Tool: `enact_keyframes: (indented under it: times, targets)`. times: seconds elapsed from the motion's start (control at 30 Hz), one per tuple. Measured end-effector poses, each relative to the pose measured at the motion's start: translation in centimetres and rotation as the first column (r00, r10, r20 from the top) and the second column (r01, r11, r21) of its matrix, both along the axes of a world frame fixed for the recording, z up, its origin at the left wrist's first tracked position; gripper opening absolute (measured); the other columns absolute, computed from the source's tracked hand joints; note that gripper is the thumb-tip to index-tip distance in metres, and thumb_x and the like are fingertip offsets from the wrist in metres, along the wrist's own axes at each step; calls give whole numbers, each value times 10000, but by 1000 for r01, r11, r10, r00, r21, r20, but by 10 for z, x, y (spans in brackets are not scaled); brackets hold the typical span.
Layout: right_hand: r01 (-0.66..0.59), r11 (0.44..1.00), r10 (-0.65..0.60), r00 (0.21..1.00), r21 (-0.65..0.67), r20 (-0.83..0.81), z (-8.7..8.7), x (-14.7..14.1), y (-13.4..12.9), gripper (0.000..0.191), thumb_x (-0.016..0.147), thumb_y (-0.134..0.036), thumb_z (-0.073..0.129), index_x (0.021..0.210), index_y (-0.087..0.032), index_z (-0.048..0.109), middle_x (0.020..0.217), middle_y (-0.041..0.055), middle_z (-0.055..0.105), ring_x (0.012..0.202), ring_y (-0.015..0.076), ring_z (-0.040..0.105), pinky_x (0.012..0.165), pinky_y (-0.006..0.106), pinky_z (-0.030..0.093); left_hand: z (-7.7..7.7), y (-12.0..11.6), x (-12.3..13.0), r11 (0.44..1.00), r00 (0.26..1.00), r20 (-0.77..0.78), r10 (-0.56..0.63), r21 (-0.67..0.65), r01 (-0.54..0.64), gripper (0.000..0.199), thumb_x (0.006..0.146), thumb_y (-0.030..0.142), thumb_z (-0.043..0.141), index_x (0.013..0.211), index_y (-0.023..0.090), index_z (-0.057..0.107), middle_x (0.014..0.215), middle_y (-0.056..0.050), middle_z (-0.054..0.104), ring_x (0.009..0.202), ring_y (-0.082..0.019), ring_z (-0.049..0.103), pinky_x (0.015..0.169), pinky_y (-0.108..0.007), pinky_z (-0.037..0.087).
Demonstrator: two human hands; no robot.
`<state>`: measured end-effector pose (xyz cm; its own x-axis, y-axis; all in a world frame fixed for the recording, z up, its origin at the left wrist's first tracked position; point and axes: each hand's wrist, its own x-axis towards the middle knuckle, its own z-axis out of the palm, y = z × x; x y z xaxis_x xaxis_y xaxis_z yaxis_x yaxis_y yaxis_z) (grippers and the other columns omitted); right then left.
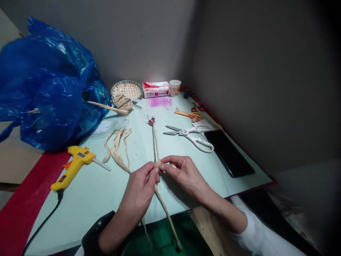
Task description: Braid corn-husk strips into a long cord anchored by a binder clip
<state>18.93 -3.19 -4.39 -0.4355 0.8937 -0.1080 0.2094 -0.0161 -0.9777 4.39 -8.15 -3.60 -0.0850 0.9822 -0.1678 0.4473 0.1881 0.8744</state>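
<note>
A pale braid of dried plant fibre (156,140) runs toward me from a dark red binder clip (151,121) on the table. At its near end my left hand (144,177) pinches the strands between thumb and fingers. My right hand (181,169) meets it there, thumb and forefinger closed on the same braid. Loose strands (164,204) hang from under the hands past the table's front edge. More loose fibre strips (117,149) lie just left of the braid.
White-handled scissors (186,132) lie with blades apart near a black phone (229,153). A yellow glue gun (76,165) rests at left, before a big blue plastic bag (53,78). Behind are a woven basket (128,85), twine ball (122,102), tissue pack (156,90) and paper cup (175,89).
</note>
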Motion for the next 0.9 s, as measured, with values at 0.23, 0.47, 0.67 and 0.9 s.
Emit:
enact_keyframes:
  times: [0.23, 0.47, 0.67, 0.9]
  targets:
    - [74, 996, -74, 997, -42, -10, 4, -5, -5, 168, 805, -267, 588, 710, -139, 643, 506, -65, 427, 485, 82, 335, 480, 217, 261, 2, -7, 4, 979, 949, -314, -26, 185, 88, 247, 929, 223, 398, 823, 185, 618, 844, -55, 600, 803, -201, 574, 742, -310, 406]
    - [59, 998, -59, 998, 17, 12, 5, -7, -7, 140, 819, -235, 569, 707, -159, 601, 594, -28, 550, 570, 106, 460, 549, 219, 333, 8, -26, 2, 934, 870, -484, 94, 347, 92, 243, 921, 195, 430, 786, 186, 632, 700, -17, 541, 663, -182, 562, 646, -309, 415]
    - [-48, 990, 32, 992, -129, -121, 8, -7, -7, 114, 831, -201, 531, 740, -161, 588, 678, 16, 653, 558, 97, 457, 526, 212, 326, 2, -44, 26, 858, 688, -716, 119, 423, 292, 227, 872, 81, 432, 823, 175, 633, 702, -38, 597, 584, -199, 616, 520, -315, 423]
    - [-45, 921, -83, 947, -388, -309, 11, -2, -3, 83, 768, -171, 573, 694, -149, 541, 633, -2, 600, 444, 53, 258, 416, 207, 146, -4, -53, 41, 812, 611, -786, 88, 412, 413, 243, 836, 41, 442, 788, 160, 649, 690, -62, 613, 606, -232, 611, 524, -340, 443]
